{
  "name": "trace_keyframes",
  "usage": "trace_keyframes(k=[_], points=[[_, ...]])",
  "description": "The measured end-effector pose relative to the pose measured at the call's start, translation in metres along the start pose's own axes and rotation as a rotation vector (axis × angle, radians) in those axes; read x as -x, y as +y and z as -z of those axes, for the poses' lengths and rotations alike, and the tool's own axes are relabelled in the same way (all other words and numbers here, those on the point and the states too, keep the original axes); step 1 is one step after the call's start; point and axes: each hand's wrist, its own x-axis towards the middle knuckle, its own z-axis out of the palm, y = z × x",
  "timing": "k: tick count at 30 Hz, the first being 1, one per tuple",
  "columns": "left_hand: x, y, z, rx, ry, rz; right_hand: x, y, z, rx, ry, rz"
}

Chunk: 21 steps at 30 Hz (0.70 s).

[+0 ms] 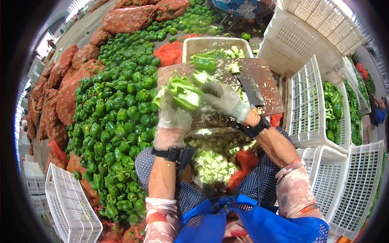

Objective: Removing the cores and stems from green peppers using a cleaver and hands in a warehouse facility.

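Note:
In my gloved left hand (175, 115) is a cut-open green bell pepper (184, 92), its pale inside turned up, held over the wooden board (269, 87). My gloved right hand (229, 101) is close beside its right edge, thumb and forefinger apart; I cannot tell whether they touch it. A whole-looking green pepper (204, 62) lies at the board's far edge, with a pale cut pepper piece (201, 77) just nearer. A broad-bladed knife (250, 90) rests on the right part of the board among scattered seeds.
Behind the board stands a white tub (188, 46) with pepper scraps. Whole peppers (121, 109) are heaped at left, beside full red mesh sacks (65, 85). White crates (306, 105) are stacked at right, some holding peppers. Pale trimmings (212, 164) lie below the board, between my knees.

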Motion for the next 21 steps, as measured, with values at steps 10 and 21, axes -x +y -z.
trace_keyframes(k=[10,21], points=[[0.01,-0.003,-0.009,-0.049,-0.053,0.132,0.008,0.008,-0.021,0.581,0.008,0.555],[0.003,-0.003,-0.002,-0.105,0.066,0.106,0.014,-0.007,-0.019,-0.034,-0.136,0.173]])
